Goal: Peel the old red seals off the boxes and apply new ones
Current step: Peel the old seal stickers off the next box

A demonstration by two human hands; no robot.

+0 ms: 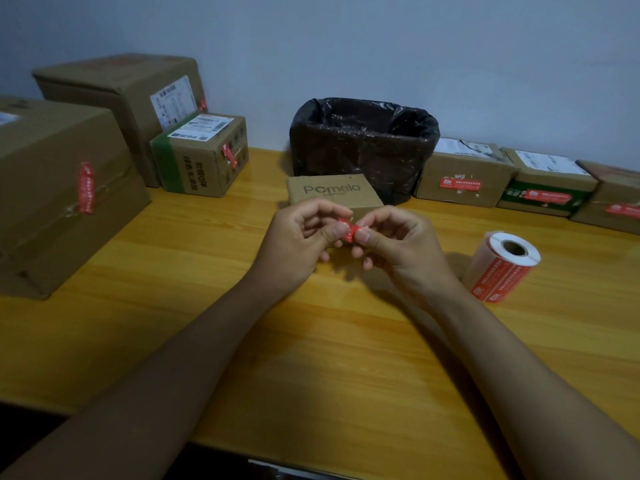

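Above the table (173, 323), both hands meet over a small crumpled red seal (349, 231) with white print. The left hand (298, 237) pinches its left end between thumb and fingers, and the right hand (398, 244) pinches its right end the same way. Just beyond them lies a small brown box (332, 192) printed "Pomelo". A roll (502, 266) of red seals lies near right. Behind the box stands a black-lined bin (363, 143). Sealed boxes sit far left (62, 188) and far right (464, 178).
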